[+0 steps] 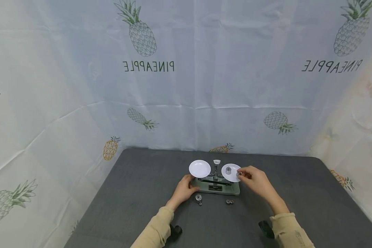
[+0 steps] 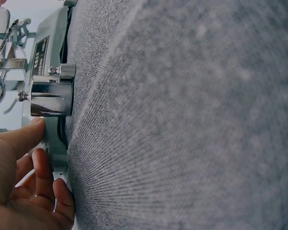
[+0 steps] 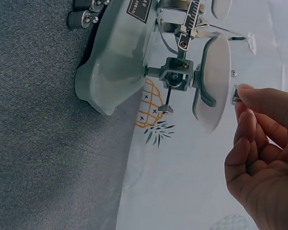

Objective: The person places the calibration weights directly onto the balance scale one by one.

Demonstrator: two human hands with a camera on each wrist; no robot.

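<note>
A green-grey balance scale has a left pan of white, bare on top, and a white right pan. One metal weight stands on the right pan. Between thumb and forefinger, my right hand pinches a small metal weight right at that pan's surface. My left hand grips the left end of the scale's base, its thumb along the front and its fingers bent round the end, as the left wrist view shows. A large metal weight stands in front of the base near that thumb.
In front of the scale's right half, two small weights stand side by side. A tiny weight is beside the large one at left. The dark grey tabletop ends at a hanging pineapple-print cloth.
</note>
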